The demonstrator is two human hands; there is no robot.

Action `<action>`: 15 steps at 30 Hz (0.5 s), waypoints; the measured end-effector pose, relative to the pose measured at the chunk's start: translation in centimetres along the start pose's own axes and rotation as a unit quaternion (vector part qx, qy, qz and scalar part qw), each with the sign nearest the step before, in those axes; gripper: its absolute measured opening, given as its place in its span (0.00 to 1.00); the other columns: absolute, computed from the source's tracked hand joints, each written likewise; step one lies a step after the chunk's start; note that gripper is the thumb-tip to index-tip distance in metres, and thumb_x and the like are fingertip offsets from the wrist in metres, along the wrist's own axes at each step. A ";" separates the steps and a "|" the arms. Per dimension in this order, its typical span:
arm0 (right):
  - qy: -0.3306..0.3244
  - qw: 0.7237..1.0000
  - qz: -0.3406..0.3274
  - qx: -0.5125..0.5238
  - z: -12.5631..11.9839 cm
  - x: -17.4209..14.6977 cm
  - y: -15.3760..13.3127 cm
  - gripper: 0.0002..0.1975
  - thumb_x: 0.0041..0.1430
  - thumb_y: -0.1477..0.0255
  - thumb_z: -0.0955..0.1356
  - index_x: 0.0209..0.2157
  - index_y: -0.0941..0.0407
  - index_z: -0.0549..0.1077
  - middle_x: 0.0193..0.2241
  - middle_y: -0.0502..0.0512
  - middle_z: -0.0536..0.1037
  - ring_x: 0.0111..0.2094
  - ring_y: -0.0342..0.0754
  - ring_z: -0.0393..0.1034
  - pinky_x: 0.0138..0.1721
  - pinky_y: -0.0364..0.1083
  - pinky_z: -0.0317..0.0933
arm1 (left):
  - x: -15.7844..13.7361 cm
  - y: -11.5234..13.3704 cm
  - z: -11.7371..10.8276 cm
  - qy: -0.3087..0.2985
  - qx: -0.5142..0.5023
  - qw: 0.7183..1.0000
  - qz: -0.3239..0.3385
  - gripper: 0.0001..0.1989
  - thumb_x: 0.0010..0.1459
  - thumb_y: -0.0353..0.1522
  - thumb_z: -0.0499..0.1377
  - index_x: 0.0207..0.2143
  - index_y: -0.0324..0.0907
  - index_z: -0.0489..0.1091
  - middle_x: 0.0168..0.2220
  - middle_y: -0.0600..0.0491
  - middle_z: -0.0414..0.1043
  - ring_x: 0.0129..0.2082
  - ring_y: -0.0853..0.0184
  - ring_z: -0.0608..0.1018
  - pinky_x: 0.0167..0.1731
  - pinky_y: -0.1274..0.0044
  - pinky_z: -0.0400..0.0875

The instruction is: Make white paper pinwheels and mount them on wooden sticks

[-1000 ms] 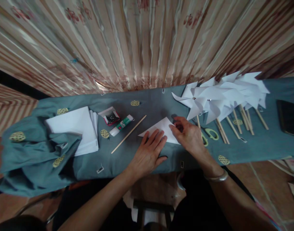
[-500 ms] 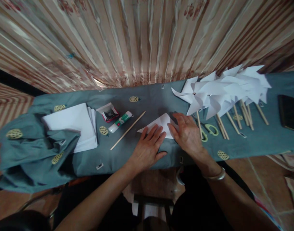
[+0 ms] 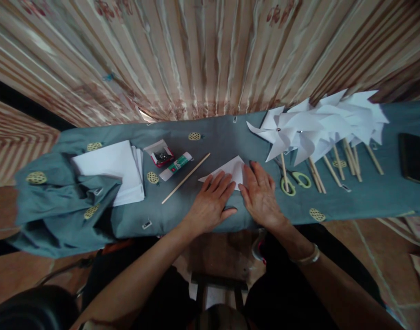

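Observation:
A sheet of white paper, folded into a triangle, lies on the cloth in front of me. My left hand rests flat on its lower left part, fingers stretched out and the thumb held away. At the paper's right edge lies my right hand, palm down with its fingers extended; the thumb and fingertips touch or nearly touch that edge. Left of the paper a thin wooden stick lies at a slant. Green-handled scissors lie to the right of my right hand, partly under a pinwheel's stick.
Several white paper pinwheels on sticks overlap at the right. A dark phone-like object is beyond them. On the left are a paper stack, a small open box of dark pieces and a glue stick. A pleated curtain hangs behind.
My right hand has slid slightly down along the paper's right edge, uncovering more of it. The left hand stays flat on the paper. The whole view has shifted a little.

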State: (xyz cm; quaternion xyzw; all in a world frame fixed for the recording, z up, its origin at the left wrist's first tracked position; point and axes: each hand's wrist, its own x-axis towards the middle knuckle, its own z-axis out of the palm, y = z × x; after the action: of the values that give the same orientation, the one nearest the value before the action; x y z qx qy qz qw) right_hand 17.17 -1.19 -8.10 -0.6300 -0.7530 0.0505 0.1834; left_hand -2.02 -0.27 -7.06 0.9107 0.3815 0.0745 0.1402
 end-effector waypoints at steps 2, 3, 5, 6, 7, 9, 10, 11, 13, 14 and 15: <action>0.014 1.000 -0.003 0.005 -0.1 -0.4 0.6 0.27 0.70 0.66 0.57 0.67 0.61 0.57 0.67 0.73 0.60 0.69 0.62 0.51 0.65 0.63 0.50 | -0.6 -0.3 -0.1 0.009 0.002 1.000 -0.006 0.36 0.65 0.50 0.51 0.65 0.34 0.58 0.69 0.38 0.55 0.71 0.48 0.53 0.68 0.55 0.50; 0.022 1.000 -0.005 0.006 -0.2 -0.6 0.9 0.28 0.70 0.66 0.57 0.67 0.60 0.56 0.67 0.72 0.60 0.69 0.62 0.51 0.65 0.64 0.50 | -0.9 -0.6 -0.1 0.015 0.003 1.000 -0.012 0.36 0.65 0.50 0.51 0.65 0.34 0.58 0.69 0.37 0.54 0.71 0.48 0.54 0.67 0.56 0.52; 0.037 0.999 -0.007 0.004 -0.4 -1.1 1.7 0.28 0.70 0.66 0.58 0.68 0.58 0.55 0.67 0.70 0.60 0.69 0.62 0.52 0.64 0.64 0.51 | -1.8 -1.1 -0.3 0.029 0.009 0.999 -0.025 0.35 0.66 0.49 0.51 0.65 0.33 0.58 0.69 0.36 0.54 0.71 0.48 0.54 0.66 0.56 0.55; 0.043 0.999 -0.005 0.001 -0.5 -1.4 2.1 0.28 0.70 0.66 0.58 0.68 0.57 0.55 0.66 0.70 0.60 0.69 0.61 0.52 0.64 0.64 0.52 | -2.2 -1.4 -0.4 0.037 0.013 0.999 -0.031 0.35 0.66 0.48 0.51 0.65 0.33 0.58 0.69 0.36 0.55 0.71 0.48 0.54 0.66 0.56 0.56; 0.049 0.999 -0.002 -0.004 -0.6 -1.6 2.5 0.28 0.69 0.67 0.58 0.68 0.56 0.54 0.66 0.69 0.61 0.68 0.61 0.53 0.64 0.63 0.52 | -2.6 -1.6 -0.5 0.045 0.017 0.998 -0.035 0.34 0.66 0.48 0.51 0.65 0.33 0.58 0.69 0.36 0.55 0.71 0.48 0.54 0.66 0.56 0.57; 0.060 0.998 0.003 -0.018 -1.0 -2.1 3.2 0.28 0.69 0.68 0.58 0.68 0.56 0.54 0.66 0.69 0.61 0.68 0.61 0.54 0.63 0.63 0.53 | -3.4 -2.2 -0.7 0.055 0.030 0.997 -0.044 0.34 0.67 0.47 0.50 0.65 0.31 0.58 0.68 0.35 0.56 0.70 0.49 0.56 0.66 0.57 0.57; 0.065 0.998 0.004 -0.025 -1.1 -2.4 3.5 0.27 0.69 0.69 0.58 0.68 0.56 0.54 0.65 0.70 0.61 0.68 0.61 0.54 0.63 0.63 0.54 | -3.7 -2.4 -0.7 0.060 0.037 0.996 -0.048 0.35 0.67 0.47 0.50 0.65 0.30 0.58 0.68 0.34 0.57 0.70 0.49 0.56 0.66 0.57 0.57; 0.068 0.997 0.003 -0.032 -1.3 -2.6 3.8 0.27 0.69 0.70 0.58 0.68 0.56 0.55 0.65 0.71 0.61 0.68 0.61 0.55 0.62 0.63 0.54 | -3.9 -2.6 -0.7 0.064 0.043 0.996 -0.050 0.35 0.67 0.47 0.50 0.65 0.29 0.58 0.67 0.34 0.58 0.70 0.49 0.57 0.66 0.58 0.58; 0.071 0.997 -0.002 -0.043 -1.6 -3.0 4.2 0.27 0.68 0.72 0.58 0.68 0.58 0.55 0.65 0.72 0.61 0.68 0.62 0.54 0.62 0.63 0.54 | -4.2 -2.8 -0.6 0.071 0.051 0.995 -0.052 0.35 0.67 0.47 0.50 0.65 0.30 0.58 0.67 0.34 0.58 0.70 0.50 0.57 0.66 0.57 0.58; 0.072 0.996 -0.004 -0.049 -1.7 -3.2 4.3 0.28 0.68 0.73 0.58 0.67 0.58 0.55 0.65 0.72 0.61 0.68 0.63 0.54 0.62 0.63 0.54 | -4.3 -2.9 -0.5 0.073 0.053 0.995 -0.053 0.35 0.67 0.48 0.50 0.65 0.31 0.58 0.68 0.35 0.58 0.70 0.50 0.57 0.66 0.57 0.59; 0.073 0.996 -0.006 -0.055 -1.8 -3.3 4.4 0.28 0.67 0.74 0.59 0.67 0.59 0.56 0.65 0.72 0.61 0.68 0.63 0.55 0.61 0.63 0.55 | -4.3 -2.9 -0.4 0.073 0.056 0.994 -0.053 0.35 0.67 0.48 0.50 0.65 0.32 0.58 0.68 0.35 0.58 0.70 0.50 0.57 0.65 0.57 0.59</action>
State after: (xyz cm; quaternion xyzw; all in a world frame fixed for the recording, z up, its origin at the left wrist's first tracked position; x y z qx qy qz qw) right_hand 22.35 -3.74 -8.51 -0.6369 -0.7426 -0.0381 0.2035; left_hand -7.06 -1.29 -7.72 0.8877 0.4420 0.1117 0.0640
